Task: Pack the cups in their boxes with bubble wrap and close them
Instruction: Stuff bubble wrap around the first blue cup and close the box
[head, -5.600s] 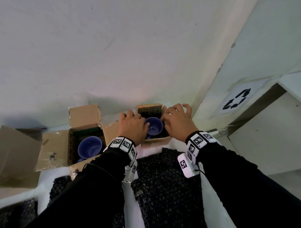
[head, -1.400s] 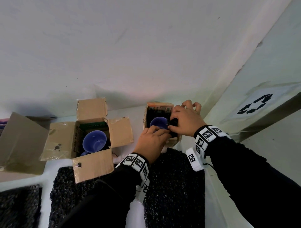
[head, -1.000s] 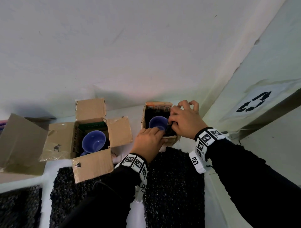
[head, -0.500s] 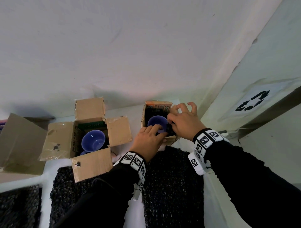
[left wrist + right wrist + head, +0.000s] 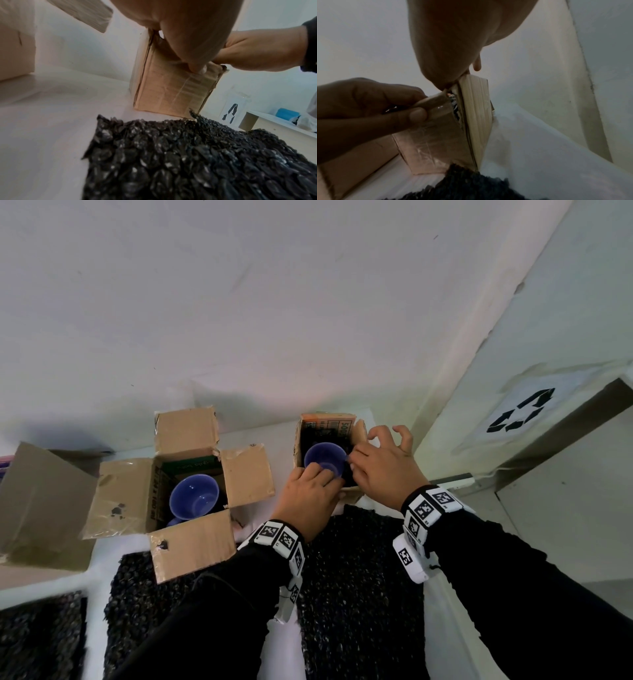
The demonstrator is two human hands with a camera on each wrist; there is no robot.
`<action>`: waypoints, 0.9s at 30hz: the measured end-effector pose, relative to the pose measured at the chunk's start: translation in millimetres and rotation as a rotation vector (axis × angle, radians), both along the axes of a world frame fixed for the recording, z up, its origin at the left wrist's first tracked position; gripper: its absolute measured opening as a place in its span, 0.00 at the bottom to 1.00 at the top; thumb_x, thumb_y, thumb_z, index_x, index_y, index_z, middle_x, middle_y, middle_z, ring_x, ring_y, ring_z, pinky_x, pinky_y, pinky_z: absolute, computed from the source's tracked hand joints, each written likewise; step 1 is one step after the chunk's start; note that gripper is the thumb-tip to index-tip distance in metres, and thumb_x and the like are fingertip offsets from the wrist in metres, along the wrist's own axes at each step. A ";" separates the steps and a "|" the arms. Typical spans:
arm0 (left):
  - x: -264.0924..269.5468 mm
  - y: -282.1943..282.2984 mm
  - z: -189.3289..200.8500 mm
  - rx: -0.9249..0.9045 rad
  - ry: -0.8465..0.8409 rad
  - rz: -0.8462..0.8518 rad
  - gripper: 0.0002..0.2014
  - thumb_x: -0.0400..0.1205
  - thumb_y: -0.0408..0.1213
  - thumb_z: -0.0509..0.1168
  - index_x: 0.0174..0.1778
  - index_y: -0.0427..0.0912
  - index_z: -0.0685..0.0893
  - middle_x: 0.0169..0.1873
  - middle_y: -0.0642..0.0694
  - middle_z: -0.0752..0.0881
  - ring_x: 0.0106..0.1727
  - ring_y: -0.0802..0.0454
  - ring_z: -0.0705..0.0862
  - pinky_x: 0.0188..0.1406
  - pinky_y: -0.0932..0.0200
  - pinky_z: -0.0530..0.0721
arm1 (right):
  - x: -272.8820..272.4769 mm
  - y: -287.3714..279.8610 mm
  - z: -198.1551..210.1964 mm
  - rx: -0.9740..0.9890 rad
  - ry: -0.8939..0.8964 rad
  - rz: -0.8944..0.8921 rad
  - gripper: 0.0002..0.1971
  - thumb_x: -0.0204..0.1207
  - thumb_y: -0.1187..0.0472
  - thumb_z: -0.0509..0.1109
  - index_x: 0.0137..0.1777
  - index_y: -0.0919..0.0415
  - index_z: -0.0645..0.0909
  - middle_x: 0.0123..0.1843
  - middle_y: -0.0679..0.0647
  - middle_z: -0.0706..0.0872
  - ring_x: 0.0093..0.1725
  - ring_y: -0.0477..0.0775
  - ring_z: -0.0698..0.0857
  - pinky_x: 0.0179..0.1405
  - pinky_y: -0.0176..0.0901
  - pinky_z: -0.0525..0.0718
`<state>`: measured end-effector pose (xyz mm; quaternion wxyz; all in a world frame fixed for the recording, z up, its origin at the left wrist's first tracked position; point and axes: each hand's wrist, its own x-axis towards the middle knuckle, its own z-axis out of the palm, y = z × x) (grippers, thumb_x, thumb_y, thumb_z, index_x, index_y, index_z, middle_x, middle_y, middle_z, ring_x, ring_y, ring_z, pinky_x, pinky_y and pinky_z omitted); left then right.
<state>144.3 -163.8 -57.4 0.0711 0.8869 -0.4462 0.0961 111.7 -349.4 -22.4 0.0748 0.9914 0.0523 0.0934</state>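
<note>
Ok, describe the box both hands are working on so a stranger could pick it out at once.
On the white table against the wall, past the black bubble wrap sheet, stand two open cardboard boxes, each with a blue cup. It is the small box nearer the corner, between the left hand and right hand. Unlike the wider box with splayed flaps, it is narrow, with orange print.

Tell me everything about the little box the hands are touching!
The small box is brown cardboard with shiny tape and orange print on its far flap. It stands upright and open by the wall. A blue cup sits inside on black bubble wrap. The left hand pinches its near flap; the right hand reaches in.
</note>
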 end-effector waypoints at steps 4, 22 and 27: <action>-2.4 0.3 10.8 0.007 0.028 -0.005 0.12 0.80 0.46 0.59 0.52 0.49 0.85 0.45 0.52 0.87 0.47 0.47 0.80 0.45 0.51 0.77 | -6.0 -3.4 0.5 0.008 0.028 0.040 0.16 0.83 0.45 0.51 0.50 0.45 0.81 0.52 0.42 0.88 0.68 0.60 0.74 0.69 0.68 0.56; -68.0 39.3 32.3 0.001 0.157 -0.004 0.16 0.76 0.49 0.60 0.58 0.52 0.84 0.55 0.50 0.84 0.58 0.44 0.81 0.54 0.48 0.75 | -94.6 18.5 5.4 0.466 0.098 0.024 0.07 0.75 0.49 0.67 0.43 0.51 0.80 0.41 0.49 0.83 0.46 0.57 0.81 0.43 0.50 0.76; -107.8 52.6 8.8 0.357 0.433 0.121 0.31 0.80 0.57 0.61 0.79 0.55 0.62 0.73 0.50 0.71 0.72 0.45 0.71 0.69 0.46 0.70 | -158.8 39.7 -21.6 0.303 0.404 -0.348 0.29 0.61 0.21 0.60 0.38 0.48 0.74 0.40 0.46 0.83 0.48 0.52 0.81 0.52 0.51 0.77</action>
